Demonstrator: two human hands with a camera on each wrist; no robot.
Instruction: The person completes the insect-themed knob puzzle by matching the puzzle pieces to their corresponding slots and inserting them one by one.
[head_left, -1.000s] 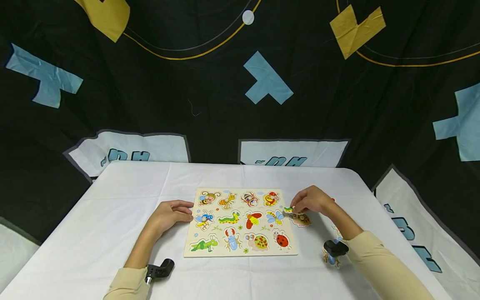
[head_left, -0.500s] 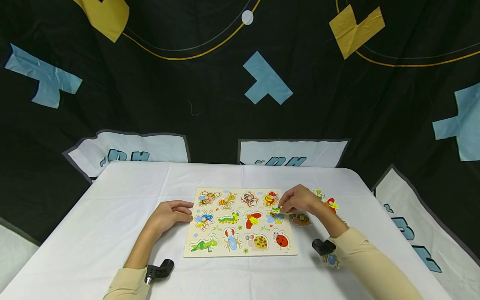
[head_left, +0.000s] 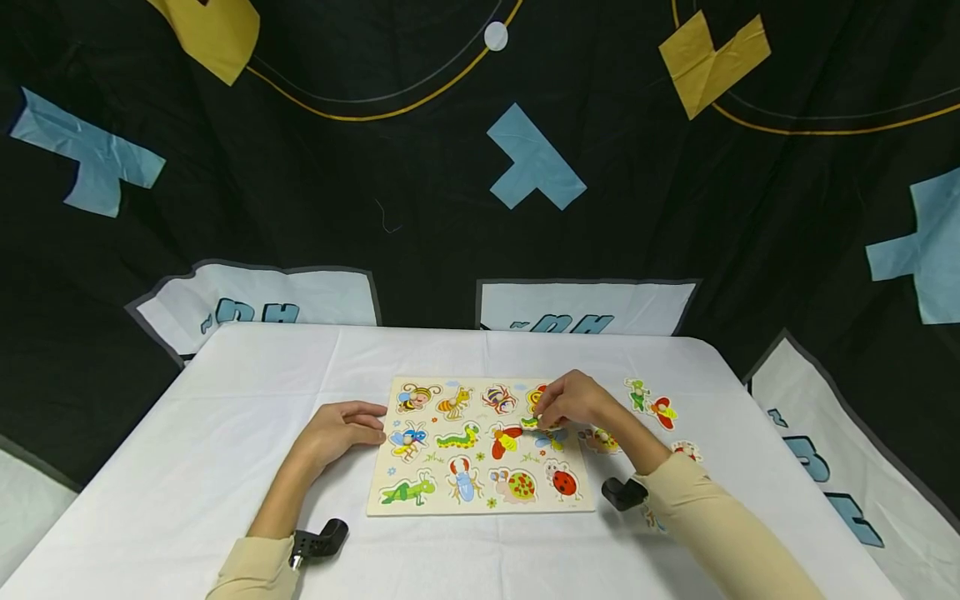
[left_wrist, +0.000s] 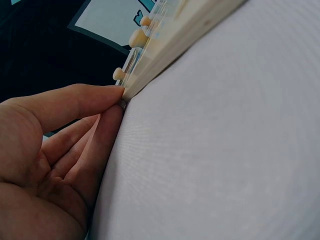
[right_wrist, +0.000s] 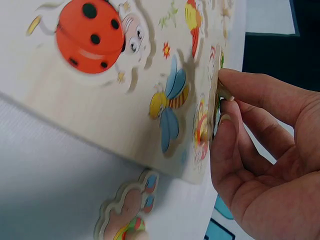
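Note:
In the head view the wooden insect puzzle board lies flat, printed with several insects. My left hand rests its thumb and finger tips against the board's left edge; in the left wrist view these tips meet the edge beside the tablecloth. My right hand pinches a green puzzle piece by its knob over the board's upper right part. The right wrist view shows this piece nearly edge-on, its face largely hidden. Below it are the printed blue-winged insect and the red ladybird.
A snail piece lies beside the board's right edge. Farther right are a green insect piece, a red-winged piece and another piece. Wooden knobs stand up from the board. A black curtain hangs behind.
My right hand has moved left with the green puzzle piece, from the board's right edge to over its upper right part, uncovering loose pieces behind the arm. The left hand stays put.

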